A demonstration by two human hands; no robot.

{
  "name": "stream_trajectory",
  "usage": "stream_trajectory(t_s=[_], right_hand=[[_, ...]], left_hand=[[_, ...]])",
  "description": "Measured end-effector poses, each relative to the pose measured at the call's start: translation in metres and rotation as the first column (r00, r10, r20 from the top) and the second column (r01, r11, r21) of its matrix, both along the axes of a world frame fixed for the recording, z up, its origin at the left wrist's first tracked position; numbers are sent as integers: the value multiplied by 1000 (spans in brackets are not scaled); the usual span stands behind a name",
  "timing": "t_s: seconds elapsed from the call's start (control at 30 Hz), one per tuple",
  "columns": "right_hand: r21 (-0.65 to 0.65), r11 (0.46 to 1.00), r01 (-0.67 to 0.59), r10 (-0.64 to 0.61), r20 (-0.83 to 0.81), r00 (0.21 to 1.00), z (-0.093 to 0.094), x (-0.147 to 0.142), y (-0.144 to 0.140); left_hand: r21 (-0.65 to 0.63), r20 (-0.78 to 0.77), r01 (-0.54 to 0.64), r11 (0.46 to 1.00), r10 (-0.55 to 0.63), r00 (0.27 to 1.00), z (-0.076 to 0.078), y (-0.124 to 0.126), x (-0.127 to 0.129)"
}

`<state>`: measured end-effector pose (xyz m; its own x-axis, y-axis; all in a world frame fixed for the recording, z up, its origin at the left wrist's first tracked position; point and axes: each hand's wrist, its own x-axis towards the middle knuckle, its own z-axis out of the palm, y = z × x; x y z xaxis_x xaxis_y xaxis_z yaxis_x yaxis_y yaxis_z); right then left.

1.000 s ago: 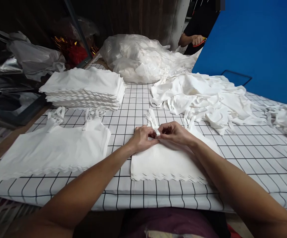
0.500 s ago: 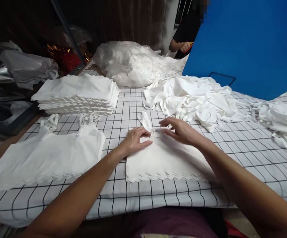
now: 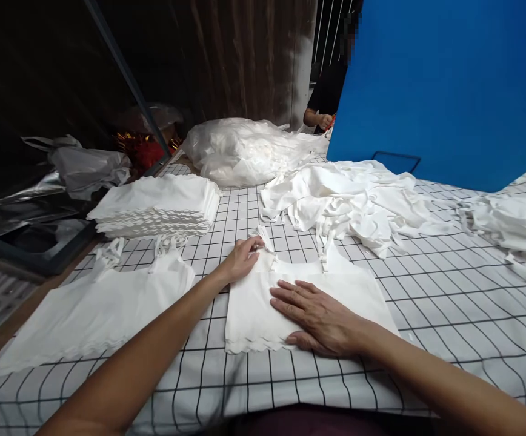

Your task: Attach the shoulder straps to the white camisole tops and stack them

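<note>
A white camisole top with thin straps and a scalloped hem lies flat on the checked cloth in front of me. Layered hem edges show at its lower left. My right hand rests palm down on its body, fingers stretched out. At its upper left corner, beside the strap, my left hand has its fingers curled on the fabric edge; the fingertips are partly hidden. Left of it lies a stack of similar camisoles, their straps bunched at the top.
A tall folded white stack stands behind on the left. Beyond are a clear plastic bag of white fabric and a loose white garment pile. More white garments lie right. A blue panel partly hides another person.
My right hand has come down from above the neckline and now lies flat on the camisole. My left hand has shifted slightly to the garment's upper left corner. The view has tilted up.
</note>
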<state>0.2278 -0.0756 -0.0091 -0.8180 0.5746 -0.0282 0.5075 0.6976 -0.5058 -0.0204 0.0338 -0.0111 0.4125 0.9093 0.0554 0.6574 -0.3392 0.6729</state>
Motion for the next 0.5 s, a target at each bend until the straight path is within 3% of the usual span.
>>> stream_trajectory(t_s=[0.23,0.5], right_hand=[[3,1000,0,0,-14,1000,-1,1,-2],[43,999,-13,16,-66,998,-4,0,-4]], left_hand=[[7,35,-146,989,146,989,-5,50,2],[47,-17,-221,974,222,975,-15,67,7]])
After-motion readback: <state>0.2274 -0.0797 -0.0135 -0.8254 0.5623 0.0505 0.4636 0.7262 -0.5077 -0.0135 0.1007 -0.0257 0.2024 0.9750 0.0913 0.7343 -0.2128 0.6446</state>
